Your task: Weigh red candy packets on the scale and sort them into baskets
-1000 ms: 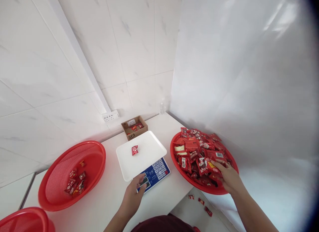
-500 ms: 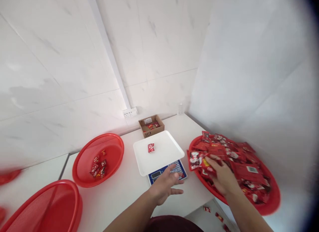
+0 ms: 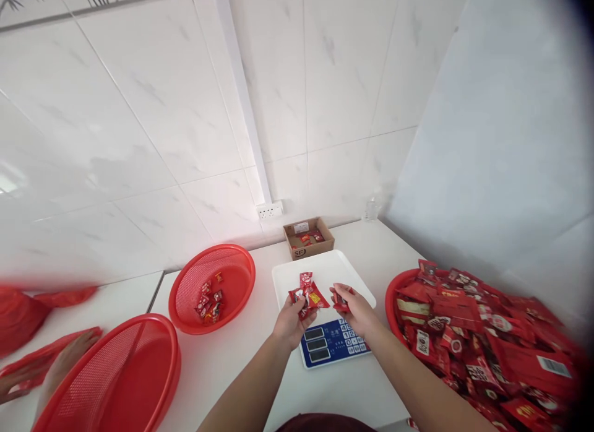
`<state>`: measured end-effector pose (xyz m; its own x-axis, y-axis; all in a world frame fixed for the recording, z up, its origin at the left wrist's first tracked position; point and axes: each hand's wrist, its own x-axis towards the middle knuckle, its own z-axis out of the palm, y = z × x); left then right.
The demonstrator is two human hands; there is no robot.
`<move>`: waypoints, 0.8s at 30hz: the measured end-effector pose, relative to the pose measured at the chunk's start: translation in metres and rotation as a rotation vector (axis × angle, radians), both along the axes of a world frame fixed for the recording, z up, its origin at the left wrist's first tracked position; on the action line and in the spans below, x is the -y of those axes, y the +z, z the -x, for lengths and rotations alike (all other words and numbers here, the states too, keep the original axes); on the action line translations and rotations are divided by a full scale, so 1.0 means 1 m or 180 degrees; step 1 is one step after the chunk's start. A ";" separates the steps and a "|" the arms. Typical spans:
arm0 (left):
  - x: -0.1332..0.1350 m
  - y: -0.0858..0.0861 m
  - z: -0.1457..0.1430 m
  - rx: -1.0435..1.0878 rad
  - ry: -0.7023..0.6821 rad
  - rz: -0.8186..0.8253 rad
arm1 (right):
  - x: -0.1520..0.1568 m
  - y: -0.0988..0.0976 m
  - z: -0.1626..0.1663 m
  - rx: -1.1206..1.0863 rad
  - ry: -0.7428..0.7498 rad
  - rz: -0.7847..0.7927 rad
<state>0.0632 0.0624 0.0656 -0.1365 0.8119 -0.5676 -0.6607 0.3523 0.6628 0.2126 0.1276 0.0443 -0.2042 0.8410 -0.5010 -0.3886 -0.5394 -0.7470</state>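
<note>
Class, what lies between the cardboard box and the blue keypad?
In the head view: the white tray, with a small packet seemingly on it and red packets, held by the left hand and right hand, above.

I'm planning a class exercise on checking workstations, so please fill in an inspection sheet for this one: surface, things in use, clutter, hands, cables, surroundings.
Surface: white table, dark seam towards the left.
Things in use: scale with white tray; right-hand basket heaped with red packets.
Clutter: open carton behind the tray, packets inside; clear container near the corner.
Hands: left hand and right hand each hold red wrappers, over the scale.
Cables: loose ones, nothing seen; white trunking meets a socket.
Surroundings: tiled wall; two more red baskets and a co-worker's hand at left.
</note>
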 end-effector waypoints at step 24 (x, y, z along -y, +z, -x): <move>-0.015 -0.014 0.010 -0.2023 -0.0884 0.0229 | 0.022 -0.019 -0.044 0.0809 -0.0236 -0.0047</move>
<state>0.0533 0.0778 0.0517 -0.2528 0.8282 -0.5002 -0.0315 0.5096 0.8598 0.2565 0.1058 0.0252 -0.0110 0.8565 -0.5160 -0.2256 -0.5048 -0.8332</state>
